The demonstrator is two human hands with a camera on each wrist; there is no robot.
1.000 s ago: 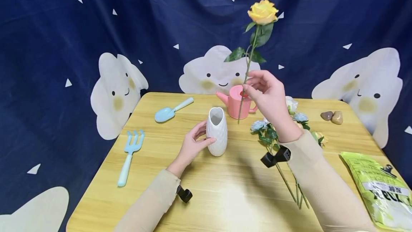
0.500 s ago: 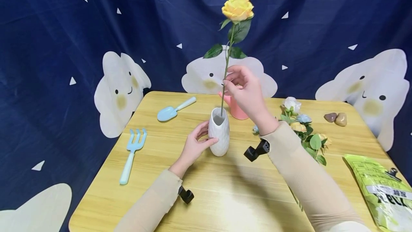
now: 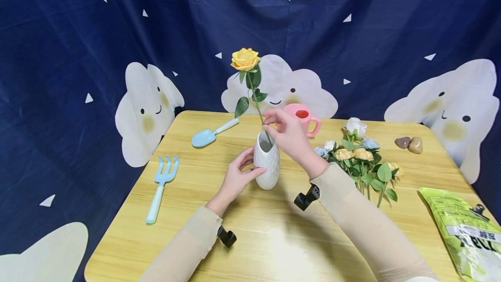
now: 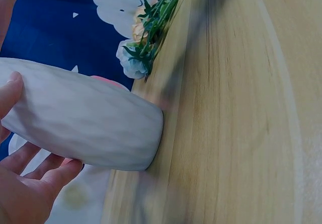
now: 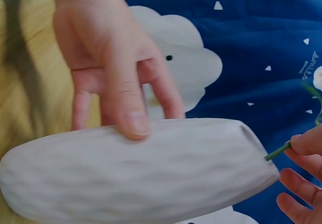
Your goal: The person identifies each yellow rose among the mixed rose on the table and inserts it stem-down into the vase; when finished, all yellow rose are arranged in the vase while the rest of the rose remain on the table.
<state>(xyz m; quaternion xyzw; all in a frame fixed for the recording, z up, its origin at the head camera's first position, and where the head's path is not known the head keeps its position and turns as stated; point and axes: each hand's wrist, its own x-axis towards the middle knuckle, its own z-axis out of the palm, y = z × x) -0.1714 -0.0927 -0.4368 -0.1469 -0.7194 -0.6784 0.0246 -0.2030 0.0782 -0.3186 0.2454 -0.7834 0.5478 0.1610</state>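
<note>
Rose in vase, mid-desk
My left hand grips white vase; right hand fingers pinch yellow rose stem at rim.

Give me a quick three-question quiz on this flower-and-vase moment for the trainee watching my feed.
1. True or false: the left hand is wrapped around the side of the white vase, which stands upright on the table.
2. What does the right hand pinch? A) the blue trowel B) the stem of the yellow rose C) the pink watering can
3. Fill in: the lower end of the rose stem is inside the ____.

Key
1. True.
2. B: the fingers pinch the stem just above the vase mouth.
3. Vase: the stem passes into its opening and leans toward the left in the head view.
</note>
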